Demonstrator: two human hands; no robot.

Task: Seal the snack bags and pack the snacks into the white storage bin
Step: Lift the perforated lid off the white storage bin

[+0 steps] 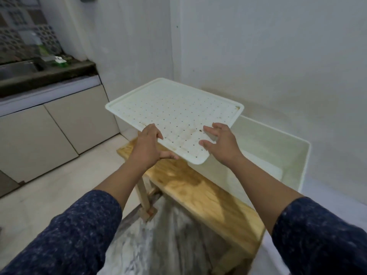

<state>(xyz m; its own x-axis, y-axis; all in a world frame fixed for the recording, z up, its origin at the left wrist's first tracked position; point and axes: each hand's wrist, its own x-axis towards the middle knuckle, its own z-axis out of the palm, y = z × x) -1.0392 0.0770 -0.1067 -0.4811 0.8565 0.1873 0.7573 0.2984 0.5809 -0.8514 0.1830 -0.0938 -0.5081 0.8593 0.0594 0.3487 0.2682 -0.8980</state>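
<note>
Room: white walls meet in a corner behind the work area; pale floor below.
Kitchen counter: far left, dark top with a metal sink set in it, beige cabinet doors beneath; blurred green and white items sit at the back of the counter, too soft to identify.
Wooden table: light wood, running from centre toward lower right; one leg visible underneath on the left side.
White storage bin: stands on the right, at the far side of the table and against the wall — open at the top, interior pale; what it holds cannot be made out.
Bin lid: a white perforated panel with a raised rim, held in the air above the table's left end and just left of the bin, tilted so the near corner dips toward the person; brownish stains near the near edge.
Sleeves: dark blue speckled fabric on both forearms, pushed up short of the wrists.
Left hand: grips the lid's near-left edge — fingers curled over the top surface, thumb underneath.
Right hand: fingers spread and loosely bent at the lid's near-right edge, fingertips touching or just above the surface; a firm grip cannot be confirmed.
Snack bags: not visible in this view.
</note>
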